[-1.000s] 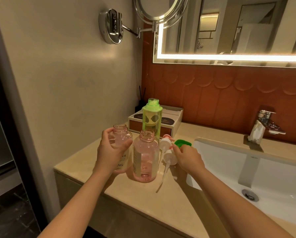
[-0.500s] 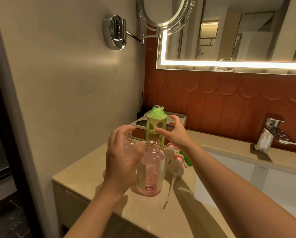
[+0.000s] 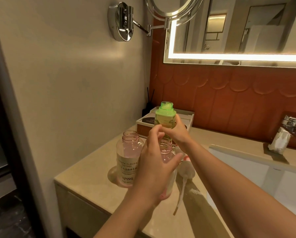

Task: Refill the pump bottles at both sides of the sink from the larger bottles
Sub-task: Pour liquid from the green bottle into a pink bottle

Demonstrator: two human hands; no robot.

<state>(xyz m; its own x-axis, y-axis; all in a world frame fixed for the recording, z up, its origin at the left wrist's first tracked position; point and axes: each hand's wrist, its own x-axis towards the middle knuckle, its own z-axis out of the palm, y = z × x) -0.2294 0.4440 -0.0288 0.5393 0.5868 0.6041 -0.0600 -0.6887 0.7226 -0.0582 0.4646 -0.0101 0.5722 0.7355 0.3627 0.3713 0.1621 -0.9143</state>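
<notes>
- Since half a second ago: right hand point(image 3: 175, 133) went from just touching the green bottle point(image 3: 164, 117) to wrapped round its body; left hand point(image 3: 156, 166) shifted off the far-left pink bottle onto the nearer one.
- Right hand: closed on green bottle, cap off, neck open, bottle upright; can't tell if its base is lifted off the worktop point(image 3: 92, 182).
- Left hand: fingers curled round the near pink bottle point(image 3: 167, 152), holding it upright on the worktop; its neck is open, just below and in front of the green bottle.
- Second pink bottle point(image 3: 128, 158) stands free at left, open neck, white label, just beside the left hand, not touched.
- Pump head point(image 3: 185, 170) with its long tube lies flat on the worktop right of the held pink bottle, between it and the sink point(image 3: 257, 170).
- Tap point(image 3: 288, 133) at far right; tray point(image 3: 144, 125) at the back behind the bottles.
</notes>
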